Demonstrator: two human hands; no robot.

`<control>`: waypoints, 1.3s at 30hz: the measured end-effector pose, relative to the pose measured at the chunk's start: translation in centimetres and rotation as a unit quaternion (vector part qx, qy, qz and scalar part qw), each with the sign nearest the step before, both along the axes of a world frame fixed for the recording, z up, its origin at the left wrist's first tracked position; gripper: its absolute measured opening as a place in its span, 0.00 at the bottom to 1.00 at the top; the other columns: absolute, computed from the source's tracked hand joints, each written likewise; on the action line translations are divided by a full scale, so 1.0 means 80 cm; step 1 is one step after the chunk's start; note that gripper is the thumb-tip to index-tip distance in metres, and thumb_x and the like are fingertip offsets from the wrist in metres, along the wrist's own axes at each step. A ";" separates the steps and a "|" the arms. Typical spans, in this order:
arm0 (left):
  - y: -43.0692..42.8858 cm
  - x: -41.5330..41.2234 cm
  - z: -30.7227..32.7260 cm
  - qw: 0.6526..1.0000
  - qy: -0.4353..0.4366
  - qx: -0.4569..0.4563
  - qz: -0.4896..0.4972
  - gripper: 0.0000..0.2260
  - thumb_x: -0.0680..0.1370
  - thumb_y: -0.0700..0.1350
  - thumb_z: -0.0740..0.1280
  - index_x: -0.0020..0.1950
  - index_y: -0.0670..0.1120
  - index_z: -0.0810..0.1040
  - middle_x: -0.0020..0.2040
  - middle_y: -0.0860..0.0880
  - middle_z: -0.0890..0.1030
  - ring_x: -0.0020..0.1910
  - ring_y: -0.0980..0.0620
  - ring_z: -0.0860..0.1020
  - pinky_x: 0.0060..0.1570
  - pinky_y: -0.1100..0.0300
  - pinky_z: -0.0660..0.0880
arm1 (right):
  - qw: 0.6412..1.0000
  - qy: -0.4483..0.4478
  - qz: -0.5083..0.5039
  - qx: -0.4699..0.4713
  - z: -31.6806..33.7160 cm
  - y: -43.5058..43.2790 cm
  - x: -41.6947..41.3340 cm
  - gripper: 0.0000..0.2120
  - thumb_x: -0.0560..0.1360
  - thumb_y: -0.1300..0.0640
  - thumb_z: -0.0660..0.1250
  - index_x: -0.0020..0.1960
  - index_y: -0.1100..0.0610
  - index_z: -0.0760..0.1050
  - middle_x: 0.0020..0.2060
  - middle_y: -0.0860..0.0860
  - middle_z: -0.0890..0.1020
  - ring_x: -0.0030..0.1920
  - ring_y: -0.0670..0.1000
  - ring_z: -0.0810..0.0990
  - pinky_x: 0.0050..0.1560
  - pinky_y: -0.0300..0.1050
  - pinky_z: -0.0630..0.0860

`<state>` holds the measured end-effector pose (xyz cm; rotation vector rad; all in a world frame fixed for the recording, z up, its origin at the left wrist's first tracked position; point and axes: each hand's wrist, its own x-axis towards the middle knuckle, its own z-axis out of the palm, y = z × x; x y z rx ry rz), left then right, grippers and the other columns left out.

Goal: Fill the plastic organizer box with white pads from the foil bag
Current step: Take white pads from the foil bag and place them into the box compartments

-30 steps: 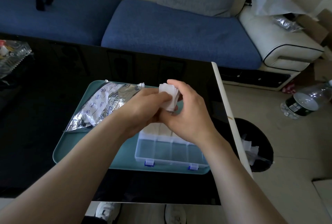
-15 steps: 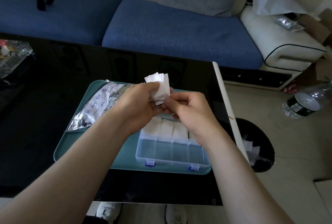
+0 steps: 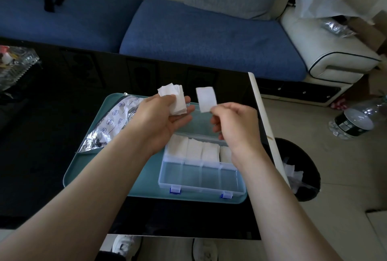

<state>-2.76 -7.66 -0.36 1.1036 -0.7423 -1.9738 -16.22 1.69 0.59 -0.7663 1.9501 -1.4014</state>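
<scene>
Blue sofa (image 3: 188,36) across the back, and in front of it the black glossy worktop (image 3: 52,135), a teal tray (image 3: 88,168) lying flat at its right end. On the tray's right half sits the clear plastic organizer box (image 3: 201,179), open, blue latches facing the person. The far row of its compartments holds white pads (image 3: 194,149), laid side by side. The foil bag (image 3: 109,128) lies crumpled on the tray's left half, just beside the box and partly under the left forearm.

Both hands are up over the tray, above the far side of the box and a little apart from each other. The left hand (image 3: 159,118) grips a stack of pads (image 3: 178,101), thumb clamped on top and fingers curled underneath, the stack fanning out slightly at its upper edge. The right hand (image 3: 234,124) pinches a single pad (image 3: 206,98) by its lower corner between thumb and forefinger, the other fingers curled loosely below. That pad stands upright in the air, just right of the stack and not touching it.
</scene>
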 end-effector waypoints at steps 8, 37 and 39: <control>0.012 -0.010 0.010 0.995 -0.009 -0.007 -0.097 0.22 0.86 0.57 0.60 0.63 0.38 0.76 0.47 0.38 0.79 0.35 0.45 0.78 0.45 0.50 0.81 | 0.996 -0.067 0.055 0.032 0.008 -0.004 0.028 0.09 0.79 0.57 0.72 0.42 0.56 0.87 0.36 0.52 0.88 0.31 0.45 0.79 0.34 0.42 0.74; 0.016 -0.008 0.004 0.989 -0.062 -0.002 -0.131 0.16 0.87 0.52 0.60 0.67 0.44 0.79 0.56 0.40 0.87 0.39 0.47 0.82 0.53 0.47 0.79 | 0.921 0.357 0.112 -0.107 -0.034 -0.005 0.010 0.36 0.69 0.47 0.84 0.73 0.54 0.76 0.67 0.49 0.80 0.66 0.44 0.78 0.65 0.39 0.77; 0.016 -0.008 0.003 0.989 -0.066 -0.004 -0.132 0.18 0.87 0.54 0.60 0.67 0.44 0.79 0.56 0.40 0.87 0.40 0.46 0.83 0.54 0.46 0.80 | 0.918 0.361 0.123 -0.111 -0.033 -0.005 0.010 0.35 0.70 0.49 0.83 0.73 0.55 0.76 0.68 0.49 0.80 0.67 0.45 0.78 0.66 0.42 0.78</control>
